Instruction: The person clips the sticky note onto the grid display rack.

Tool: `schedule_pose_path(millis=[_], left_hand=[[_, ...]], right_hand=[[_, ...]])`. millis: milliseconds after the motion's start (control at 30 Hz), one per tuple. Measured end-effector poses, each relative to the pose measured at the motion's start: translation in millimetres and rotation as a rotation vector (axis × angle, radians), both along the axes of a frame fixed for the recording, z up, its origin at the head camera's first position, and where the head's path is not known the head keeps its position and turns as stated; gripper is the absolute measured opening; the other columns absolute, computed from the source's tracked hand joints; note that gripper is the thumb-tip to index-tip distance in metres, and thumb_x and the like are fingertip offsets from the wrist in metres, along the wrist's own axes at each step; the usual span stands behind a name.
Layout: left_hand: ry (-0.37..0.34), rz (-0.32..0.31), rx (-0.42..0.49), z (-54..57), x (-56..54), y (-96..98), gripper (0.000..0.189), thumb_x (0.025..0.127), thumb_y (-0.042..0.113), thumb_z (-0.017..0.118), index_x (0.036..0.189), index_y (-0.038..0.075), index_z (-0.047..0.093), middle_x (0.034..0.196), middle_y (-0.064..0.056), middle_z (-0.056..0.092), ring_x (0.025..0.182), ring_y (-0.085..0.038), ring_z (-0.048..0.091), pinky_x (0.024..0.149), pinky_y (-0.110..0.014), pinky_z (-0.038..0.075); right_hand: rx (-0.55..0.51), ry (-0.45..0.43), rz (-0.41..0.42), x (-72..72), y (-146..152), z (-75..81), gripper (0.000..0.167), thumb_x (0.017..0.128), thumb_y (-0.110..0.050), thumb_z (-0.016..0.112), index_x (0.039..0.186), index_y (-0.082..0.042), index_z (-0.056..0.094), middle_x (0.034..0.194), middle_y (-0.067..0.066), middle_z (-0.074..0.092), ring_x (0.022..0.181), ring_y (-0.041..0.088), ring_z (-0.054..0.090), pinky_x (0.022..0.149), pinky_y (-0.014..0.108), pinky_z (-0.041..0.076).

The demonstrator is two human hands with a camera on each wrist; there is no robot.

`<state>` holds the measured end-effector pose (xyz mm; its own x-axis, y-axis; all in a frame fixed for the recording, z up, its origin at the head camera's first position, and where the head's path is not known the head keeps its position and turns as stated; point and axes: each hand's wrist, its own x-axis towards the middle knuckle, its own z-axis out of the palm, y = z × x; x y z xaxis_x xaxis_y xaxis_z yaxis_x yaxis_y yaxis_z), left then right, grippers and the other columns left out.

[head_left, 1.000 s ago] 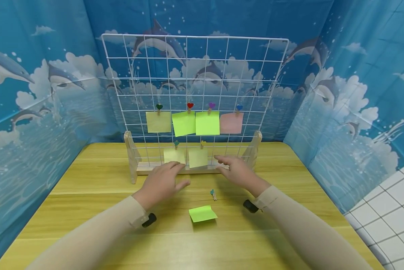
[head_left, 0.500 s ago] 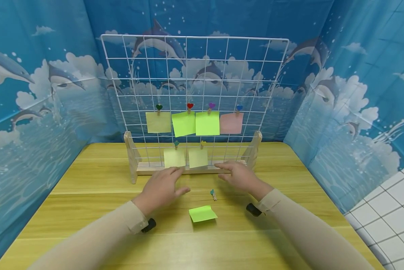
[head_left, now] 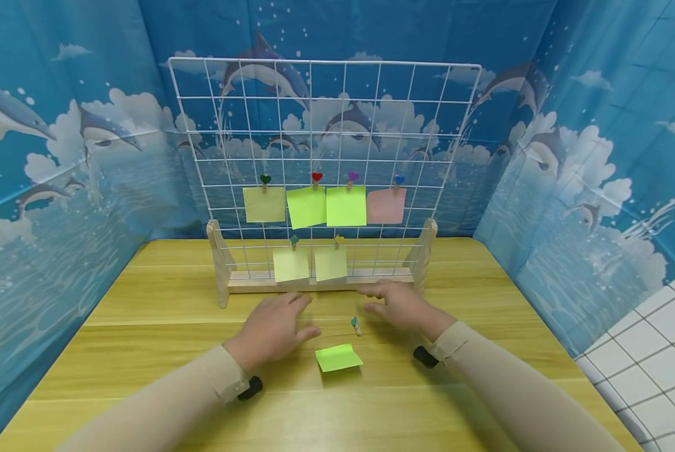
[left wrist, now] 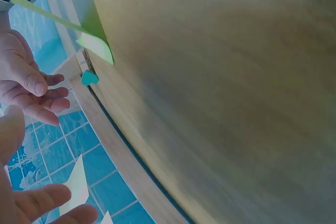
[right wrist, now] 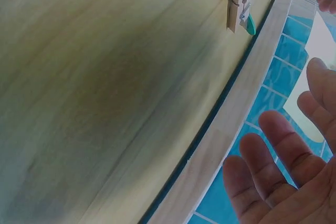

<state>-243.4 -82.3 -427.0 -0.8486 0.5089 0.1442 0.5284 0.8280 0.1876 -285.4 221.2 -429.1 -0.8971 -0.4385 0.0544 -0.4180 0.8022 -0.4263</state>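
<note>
My left hand (head_left: 271, 331) hovers over the table, fingers loosely extended and holding nothing, left of a bright green sticky note (head_left: 339, 358). On the other side my right hand (head_left: 404, 306), also holding nothing, is near a small wooden clothespin (head_left: 357, 327) with a teal heart. The right wrist view shows that clothespin (right wrist: 240, 8) lying on the wood, the relaxed fingers (right wrist: 281, 140) apart from it. Behind the hands stands a white wire grid (head_left: 326, 133). Two pale yellow notes (head_left: 291, 264) hang low on it from clothespins.
A higher row on the grid holds a dull yellow note (head_left: 265, 205), two bright green notes (head_left: 346, 206) and a pink note (head_left: 386, 206), each under a heart clothespin. Wooden feet (head_left: 219, 263) support the grid on the table (head_left: 162, 314). A dolphin-print curtain (head_left: 78, 157) surrounds it.
Both hands have drawn back from the grid toward the person, the left one farther. The lower left pale note, partly covered before, now shows fully. The loose note and clothespin stay put.
</note>
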Motion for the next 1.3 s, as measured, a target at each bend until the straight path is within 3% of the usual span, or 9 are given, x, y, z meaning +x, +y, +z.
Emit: schedule_pose_path(millis=[333, 533, 633, 767, 833, 1100, 1233, 1300], left_hand=[[-0.035, -0.034, -0.055, -9.0, 5.3, 3.4, 0.075, 0.100, 0.063, 0.062, 0.148, 0.006, 0.058, 0.148, -0.013, 0.063, 0.134, -0.035, 0.063, 0.110, -0.054, 0.052], [-0.056, -0.039, -0.095, -12.8, 9.1, 6.3, 0.076, 0.100, 0.066, 0.059, 0.148, 0.007, 0.058, 0.146, -0.012, 0.064, 0.132, -0.033, 0.064, 0.109, -0.054, 0.053], [-0.063, -0.041, -0.095, -13.0, 11.3, 7.8, 0.076, 0.100, 0.067, 0.059, 0.148, 0.008, 0.059, 0.145, -0.013, 0.064, 0.130, -0.034, 0.065, 0.107, -0.054, 0.054], [-0.067, -0.044, -0.095, -11.2, 14.6, 9.6, 0.076, 0.100, 0.065, 0.060, 0.148, 0.007, 0.059, 0.144, -0.014, 0.065, 0.130, -0.035, 0.065, 0.107, -0.054, 0.054], [-0.068, -0.047, -0.098, -10.7, 15.7, 10.4, 0.076, 0.100, 0.065, 0.060, 0.148, 0.007, 0.058, 0.144, -0.014, 0.065, 0.130, -0.035, 0.065, 0.107, -0.054, 0.054], [-0.087, -0.053, -0.107, -14.9, 16.1, 13.0, 0.075, 0.100, 0.065, 0.060, 0.149, 0.008, 0.058, 0.144, -0.014, 0.065, 0.130, -0.034, 0.065, 0.106, -0.055, 0.054], [-0.096, -0.055, -0.119, -17.3, 16.5, 14.5, 0.076, 0.099, 0.066, 0.059, 0.148, 0.008, 0.059, 0.142, -0.013, 0.066, 0.128, -0.033, 0.066, 0.105, -0.053, 0.055], [-0.099, -0.058, -0.123, -17.6, 17.3, 15.3, 0.076, 0.099, 0.067, 0.060, 0.148, 0.008, 0.060, 0.141, -0.013, 0.067, 0.126, -0.033, 0.067, 0.104, -0.053, 0.055]], right_hand=[[0.000, -0.088, 0.011, 1.6, -2.9, -3.8, 0.039, 0.104, -0.026, 0.069, 0.141, -0.016, 0.069, 0.132, 0.010, 0.074, 0.121, 0.029, 0.070, 0.099, 0.050, 0.059], [0.009, -0.105, 0.023, -0.5, -6.1, -6.4, 0.036, 0.102, -0.028, 0.072, 0.136, -0.018, 0.073, 0.136, 0.004, 0.072, 0.118, 0.021, 0.068, 0.096, 0.044, 0.058], [0.017, -0.111, 0.044, -2.6, -7.7, -7.8, 0.027, 0.101, -0.028, 0.073, 0.126, -0.017, 0.078, 0.137, 0.002, 0.071, 0.107, 0.014, 0.066, 0.086, 0.036, 0.055], [0.014, -0.127, 0.052, -3.7, -9.6, -7.5, 0.013, 0.101, -0.028, 0.074, 0.100, -0.017, 0.081, 0.137, 0.000, 0.072, 0.085, 0.010, 0.056, 0.071, 0.027, 0.047], [0.015, -0.140, 0.048, -3.4, -10.4, -6.7, 0.015, 0.100, -0.028, 0.074, 0.090, -0.017, 0.078, 0.136, -0.001, 0.072, 0.077, 0.009, 0.051, 0.066, 0.025, 0.043], [0.019, -0.193, 0.042, -1.8, -12.1, -6.9, 0.024, 0.100, -0.029, 0.074, 0.078, -0.018, 0.075, 0.137, -0.003, 0.072, 0.064, 0.008, 0.045, 0.060, 0.024, 0.039], [0.017, -0.209, 0.043, -1.8, -12.9, -9.8, 0.016, 0.099, -0.031, 0.075, 0.098, -0.017, 0.082, 0.124, -0.003, 0.075, 0.061, 0.009, 0.045, 0.058, 0.024, 0.039], [0.021, -0.206, 0.046, -1.8, -13.3, -10.9, 0.022, 0.099, -0.032, 0.076, 0.115, -0.017, 0.082, 0.113, -0.004, 0.075, 0.064, 0.009, 0.047, 0.059, 0.025, 0.040]])
